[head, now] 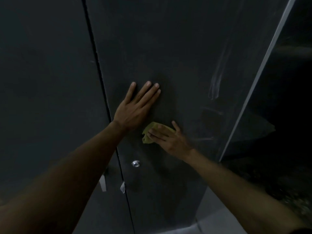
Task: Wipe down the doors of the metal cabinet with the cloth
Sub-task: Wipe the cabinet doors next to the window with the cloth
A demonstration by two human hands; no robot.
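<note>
No text, number or brand can be read. A pale strip [103, 183] and a small pale tag [122, 187] sit by the seam of the cabinet doors [168, 48], left of the knob [135, 163]. Both are too dim and blurred to show any lettering.

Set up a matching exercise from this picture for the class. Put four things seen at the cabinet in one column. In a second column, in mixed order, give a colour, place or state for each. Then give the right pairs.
Column one
1. left hand
2. right hand
3. cloth
4. knob

Column two
A. silver, below both hands
B. yellow-green, bunched
C. flat on the bare door, fingers straight
D. presses the cloth against the door

Pairs: 1-C, 2-D, 3-B, 4-A
</note>
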